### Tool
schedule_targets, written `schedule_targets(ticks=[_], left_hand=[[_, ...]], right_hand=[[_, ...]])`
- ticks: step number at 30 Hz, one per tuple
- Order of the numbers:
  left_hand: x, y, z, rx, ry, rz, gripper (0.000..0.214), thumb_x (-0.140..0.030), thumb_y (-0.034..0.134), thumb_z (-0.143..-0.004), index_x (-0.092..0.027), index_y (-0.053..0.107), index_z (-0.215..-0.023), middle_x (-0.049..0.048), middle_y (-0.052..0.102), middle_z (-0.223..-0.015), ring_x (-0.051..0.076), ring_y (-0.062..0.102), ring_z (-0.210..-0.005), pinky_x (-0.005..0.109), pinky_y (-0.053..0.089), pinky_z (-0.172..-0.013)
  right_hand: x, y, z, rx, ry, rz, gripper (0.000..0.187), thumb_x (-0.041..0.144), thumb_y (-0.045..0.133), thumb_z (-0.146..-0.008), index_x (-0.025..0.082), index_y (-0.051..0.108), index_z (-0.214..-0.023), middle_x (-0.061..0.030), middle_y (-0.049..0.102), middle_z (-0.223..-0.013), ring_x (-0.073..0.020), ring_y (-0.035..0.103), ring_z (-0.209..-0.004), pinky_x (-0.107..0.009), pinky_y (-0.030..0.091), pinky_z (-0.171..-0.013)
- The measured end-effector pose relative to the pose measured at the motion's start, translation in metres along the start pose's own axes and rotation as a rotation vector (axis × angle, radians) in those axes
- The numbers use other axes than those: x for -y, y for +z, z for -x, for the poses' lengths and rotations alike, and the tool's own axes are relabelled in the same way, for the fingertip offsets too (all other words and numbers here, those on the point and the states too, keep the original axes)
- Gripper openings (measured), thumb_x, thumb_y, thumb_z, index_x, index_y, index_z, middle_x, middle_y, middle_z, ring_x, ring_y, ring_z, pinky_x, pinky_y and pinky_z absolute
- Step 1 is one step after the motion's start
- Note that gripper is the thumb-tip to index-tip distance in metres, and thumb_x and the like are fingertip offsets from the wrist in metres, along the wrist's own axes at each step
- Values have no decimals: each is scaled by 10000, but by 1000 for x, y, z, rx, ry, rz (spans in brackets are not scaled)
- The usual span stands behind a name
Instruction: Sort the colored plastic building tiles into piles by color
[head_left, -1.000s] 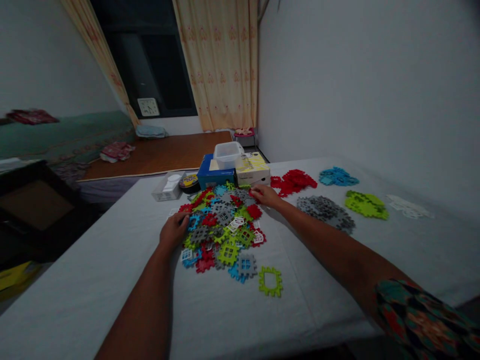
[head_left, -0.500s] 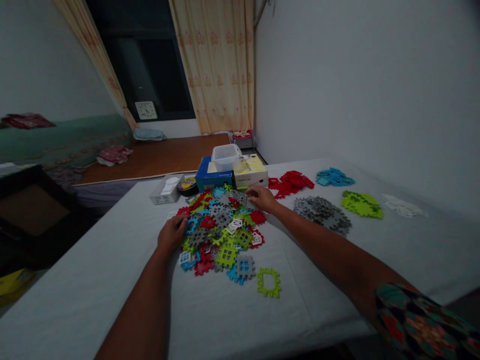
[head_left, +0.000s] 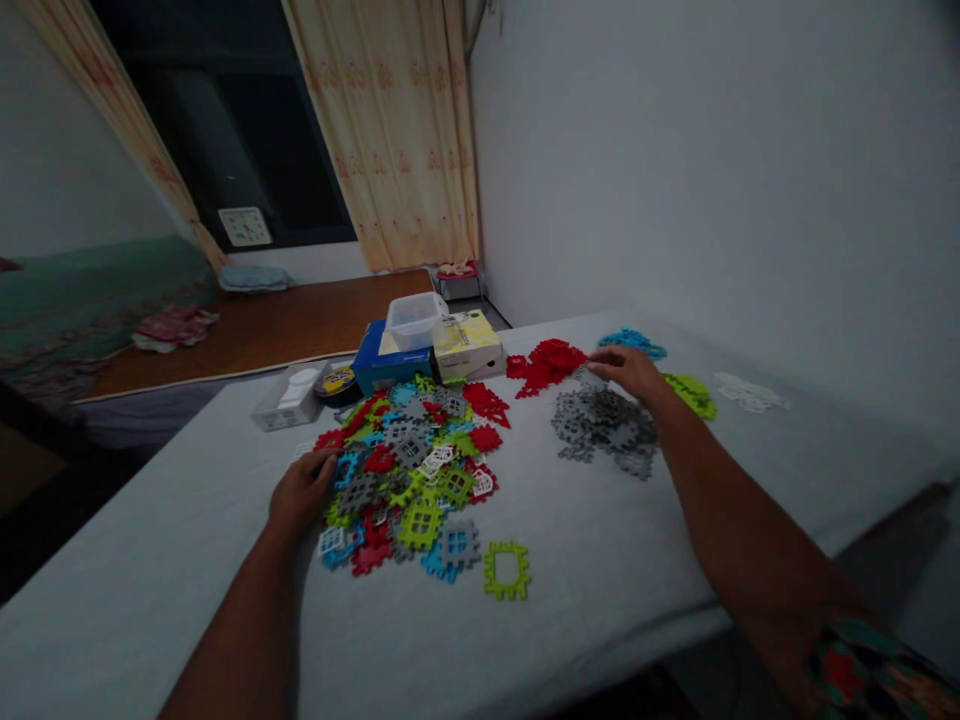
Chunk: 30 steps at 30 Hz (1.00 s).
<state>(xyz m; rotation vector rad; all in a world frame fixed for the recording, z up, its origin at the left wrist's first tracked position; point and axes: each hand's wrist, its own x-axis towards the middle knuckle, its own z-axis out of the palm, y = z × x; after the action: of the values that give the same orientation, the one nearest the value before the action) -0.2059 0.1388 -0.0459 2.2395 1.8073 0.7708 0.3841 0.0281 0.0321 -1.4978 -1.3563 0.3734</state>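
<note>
A mixed heap of flat plastic interlocking tiles (head_left: 409, 450), in grey, red, lime green, blue and white, lies on the white-covered table. My left hand (head_left: 300, 492) rests against the heap's left edge, its fingers loosely bent and slightly apart beside a blue tile (head_left: 346, 468). Over the far edge of a grey tile pile (head_left: 606, 425), my right hand (head_left: 628, 370) pinches a grey tile (head_left: 589, 378), partly hidden by the fingers. A red tile pile (head_left: 551, 365) is just left of these fingertips. One lime-green square frame tile (head_left: 507, 570) lies apart, nearer me.
Blue tiles (head_left: 634, 342), lime-green tiles (head_left: 690, 395) and white tiles (head_left: 750, 392) form separate piles at the right. Behind the heap stand a blue box (head_left: 394, 368), a yellow-and-white box (head_left: 471, 345), a clear plastic tub (head_left: 416, 320), a white tray (head_left: 285, 400) and a round black container (head_left: 337, 386).
My right hand has moved right with a grey tile, from the mixed heap to the grey pile. A red tile shows where it was. My left hand stays by the heap; the view has turned right.
</note>
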Motion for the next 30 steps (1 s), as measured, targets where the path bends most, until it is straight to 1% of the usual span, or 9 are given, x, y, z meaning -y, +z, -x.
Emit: schedule_targets(ticks=[2,5,11,15,18,22,25,27,30], left_hand=[[0,0,0,3,-15,-11,509,-505,408,-850,-211,726,-1117,82,711,-1184,269,651,-1089,341,514,-909],[0,-1,0,13,-31,-16,515,-526,414,-852,-222,725,-1127,78,714,-1171,279,658,-1067,355,528,-876],[-2,-4,2,13,-19,2,491,-499,421,-847,-220,732,-1104,85,719,-1157,282,659,-1063,370,526,-890],[-6,-5,4,15,-25,3,497,-506,423,-847,-223,724,-1125,75,712,-1184,263,653,-1085,340,520,-906],[-8,-6,5,16,-14,-3,507,-491,403,-855,-202,723,-1122,87,707,-1192,260,645,-1102,340,505,-942],[-13,-7,6,12,-24,-5,501,-481,399,-854,-199,729,-1104,84,720,-1157,261,653,-1077,345,505,-937],[-18,-8,9,0,-26,7,505,-479,402,-849,-187,736,-1088,86,725,-1142,262,655,-1067,338,506,-931],[-20,-8,10,-6,-17,17,499,-475,401,-851,-189,738,-1083,78,729,-1131,257,657,-1056,330,505,-926],[-21,-8,10,-10,-3,25,476,-465,411,-852,-205,738,-1079,59,737,-1110,254,659,-1039,325,510,-907]], right_hand=[[-14,-20,9,-33,65,-25,398,516,744,-682,173,708,-881,-75,731,-814,-216,662,-746,-366,538,-705],[-27,-31,22,-61,160,-55,443,534,754,-668,176,715,-925,-68,731,-808,-208,655,-716,-358,533,-672],[-38,-31,23,114,177,-53,420,501,786,-620,190,729,-897,-48,738,-817,-216,672,-780,-371,535,-766],[-34,-21,15,-44,64,60,367,501,700,-718,180,735,-893,-72,742,-872,-236,677,-843,-406,518,-850],[-12,8,17,-114,-99,118,329,469,616,-820,183,732,-934,-80,742,-941,-226,670,-884,-382,511,-860],[24,76,39,221,-289,123,278,382,547,-905,195,724,-1007,-75,736,-986,-196,660,-858,-332,520,-782],[36,125,66,502,-480,239,328,291,571,-907,191,666,-1205,-115,683,-1196,-235,609,-1075,-400,487,-928],[37,147,81,575,-536,339,498,298,605,-902,186,539,-1382,-144,568,-1386,-272,496,-1259,-466,406,-1046],[34,162,91,563,-478,416,632,372,598,-924,172,397,-1489,-165,468,-1477,-296,410,-1333,-497,367,-1072]])
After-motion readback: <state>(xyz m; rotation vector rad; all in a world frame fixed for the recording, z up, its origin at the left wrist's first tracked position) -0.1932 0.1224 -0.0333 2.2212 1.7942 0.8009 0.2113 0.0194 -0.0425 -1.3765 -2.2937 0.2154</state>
